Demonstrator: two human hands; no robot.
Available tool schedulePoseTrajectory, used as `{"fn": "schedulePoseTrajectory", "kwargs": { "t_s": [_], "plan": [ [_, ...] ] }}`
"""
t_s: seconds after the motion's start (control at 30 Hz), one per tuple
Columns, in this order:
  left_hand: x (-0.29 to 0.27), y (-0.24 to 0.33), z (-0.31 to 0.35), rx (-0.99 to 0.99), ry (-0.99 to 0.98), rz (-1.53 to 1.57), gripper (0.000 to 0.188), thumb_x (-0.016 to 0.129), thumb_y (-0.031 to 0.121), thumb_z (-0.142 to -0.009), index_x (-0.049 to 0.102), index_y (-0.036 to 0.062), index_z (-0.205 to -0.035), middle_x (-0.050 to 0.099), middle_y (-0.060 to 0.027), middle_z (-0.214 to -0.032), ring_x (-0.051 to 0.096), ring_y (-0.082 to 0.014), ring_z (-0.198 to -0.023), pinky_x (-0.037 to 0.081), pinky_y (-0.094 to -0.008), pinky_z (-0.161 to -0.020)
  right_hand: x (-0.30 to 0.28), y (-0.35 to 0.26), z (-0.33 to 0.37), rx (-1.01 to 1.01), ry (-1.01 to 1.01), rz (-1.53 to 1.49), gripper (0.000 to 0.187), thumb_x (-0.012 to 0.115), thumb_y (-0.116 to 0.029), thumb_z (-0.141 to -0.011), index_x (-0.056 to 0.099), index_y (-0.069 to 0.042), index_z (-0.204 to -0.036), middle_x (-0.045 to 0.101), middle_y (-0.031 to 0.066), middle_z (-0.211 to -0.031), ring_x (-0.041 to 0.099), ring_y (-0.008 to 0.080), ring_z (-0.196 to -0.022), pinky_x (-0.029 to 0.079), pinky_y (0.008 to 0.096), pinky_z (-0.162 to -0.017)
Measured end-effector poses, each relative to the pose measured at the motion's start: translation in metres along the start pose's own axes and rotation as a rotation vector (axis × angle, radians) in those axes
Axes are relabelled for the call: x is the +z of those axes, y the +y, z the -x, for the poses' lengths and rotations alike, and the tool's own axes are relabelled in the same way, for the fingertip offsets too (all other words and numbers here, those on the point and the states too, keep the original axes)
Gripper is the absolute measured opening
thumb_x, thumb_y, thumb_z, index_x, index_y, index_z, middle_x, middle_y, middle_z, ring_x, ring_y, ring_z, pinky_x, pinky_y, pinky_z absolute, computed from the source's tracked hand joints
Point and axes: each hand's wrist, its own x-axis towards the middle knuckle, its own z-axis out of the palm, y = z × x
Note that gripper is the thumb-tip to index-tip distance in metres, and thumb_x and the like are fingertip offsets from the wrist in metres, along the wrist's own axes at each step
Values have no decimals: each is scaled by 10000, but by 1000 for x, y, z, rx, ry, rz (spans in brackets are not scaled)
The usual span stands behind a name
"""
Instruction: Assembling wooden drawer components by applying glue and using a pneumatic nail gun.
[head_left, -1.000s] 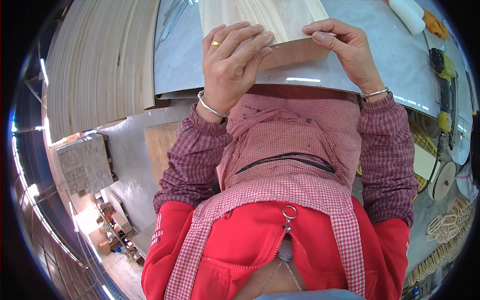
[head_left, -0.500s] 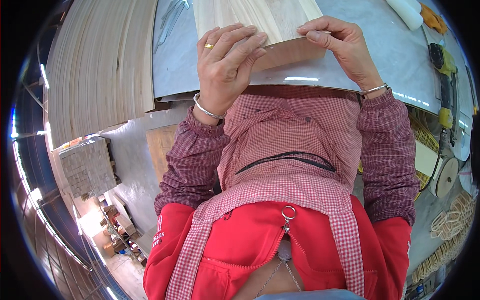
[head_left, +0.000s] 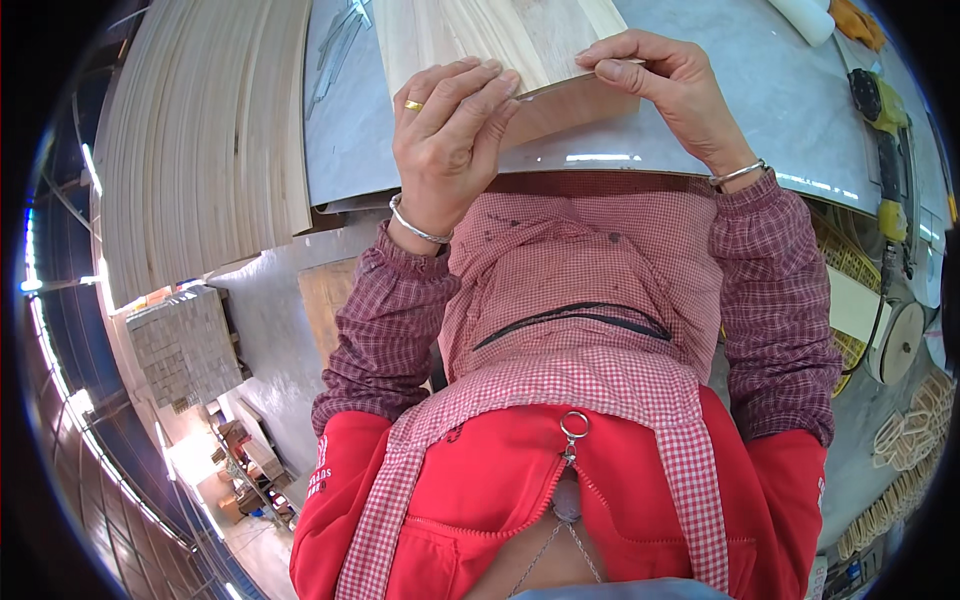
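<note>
both hands grip the near edge of the pale wood board (head_left: 500, 40) on the grey tabletop (head_left: 700, 120), left hand (head_left: 450, 125) fingers curled over it, right hand (head_left: 665, 85) pinching the edge; looks stiff, light, splintery, so hold by the edge.

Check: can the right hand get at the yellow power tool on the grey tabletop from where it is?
Probably not right now: the right hand pinches the near edge of the pale wooden board, and the yellow power tool lies apart, further right on the grey tabletop.
</note>
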Motion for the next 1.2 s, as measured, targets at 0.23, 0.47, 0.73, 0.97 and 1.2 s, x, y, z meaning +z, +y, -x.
{"fn": "schedulePoseTrajectory", "kwargs": {
  "t_s": [0.23, 0.47, 0.73, 0.97, 1.2],
  "plan": [
    [7, -8, 2, -9, 37, 8, 215, 733, 71, -720, 711, 98, -932, 680, -1, -965, 620, -175, -929, 448, -291, -859, -3, -5, 4, -16, 158, 66, 173, 655, -115, -851, 717, -118, -1013, 706, 22, -974, 629, 97, -856, 483, 188, -848],
    [12, -9, 0, 8, 48, -15, 221, 728, 39, -720, 709, 78, -937, 680, -22, -962, 622, -188, -915, 477, -279, -820, -17, 7, 4, -186, 180, 230, 188, 642, -83, -856, 710, -112, -1029, 704, 25, -1007, 640, 91, -855, 496, 177, -843],
    [17, -6, -3, 27, 73, -38, 244, 731, 14, -711, 709, 71, -946, 680, -32, -964, 619, -198, -904, 495, -275, -806, -10, 8, 5, -267, 325, 316, 167, 654, -66, -832, 730, -102, -977, 720, -20, -928, 598, 29, -705, 471, 130, -683],
    [18, -2, -4, 22, 62, -38, 237, 719, -8, -724, 708, 58, -951, 683, -45, -977, 629, -198, -920, 493, -279, -823, -11, 8, 8, -243, 353, 386, 165, 650, -64, -834, 733, -107, -971, 722, -26, -917, 571, 31, -661, 448, 129, -650],
    [18, -3, -5, 4, 50, -34, 236, 721, 4, -718, 708, 54, -948, 681, -42, -969, 622, -209, -909, 493, -287, -831, -11, 12, 6, -241, 325, 273, 183, 634, -61, -844, 724, -101, -998, 719, -18, -917, 577, 42, -677, 444, 134, -649]
  ]
}}
